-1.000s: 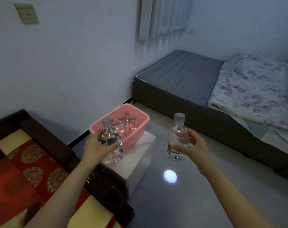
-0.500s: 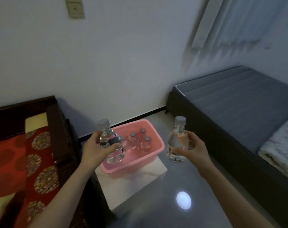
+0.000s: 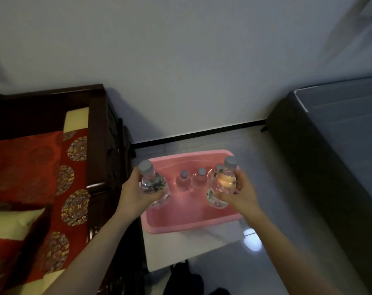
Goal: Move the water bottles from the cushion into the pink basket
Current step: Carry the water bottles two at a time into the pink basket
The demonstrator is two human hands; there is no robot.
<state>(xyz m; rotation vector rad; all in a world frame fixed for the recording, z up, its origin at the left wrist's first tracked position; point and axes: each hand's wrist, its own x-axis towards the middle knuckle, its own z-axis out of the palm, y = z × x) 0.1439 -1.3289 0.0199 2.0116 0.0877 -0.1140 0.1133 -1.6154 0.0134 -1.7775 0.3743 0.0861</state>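
The pink basket [image 3: 180,224] stands on a white stool. Three grey-capped water bottles [image 3: 184,180] stand upright along its far wall. My left hand [image 3: 136,196] grips a clear water bottle [image 3: 152,184] over the basket's left end. My right hand [image 3: 242,196] grips a second clear bottle [image 3: 222,188] over the right end. Both held bottles are upright with grey caps on top. The red patterned cushion [image 3: 32,167] lies on the dark wooden seat at the left; I see no bottles on it.
The white stool [image 3: 193,248] sits between the dark wooden seat frame [image 3: 100,145] on the left and a dark bed base [image 3: 329,156] on the right. A white wall stands behind. Glossy grey floor [image 3: 255,262] lies in front, with a dark object near the bottom edge.
Both hands carried their bottles forward and closer together, from beside the basket to above its inside. The view tilted down and drew closer to the basket.
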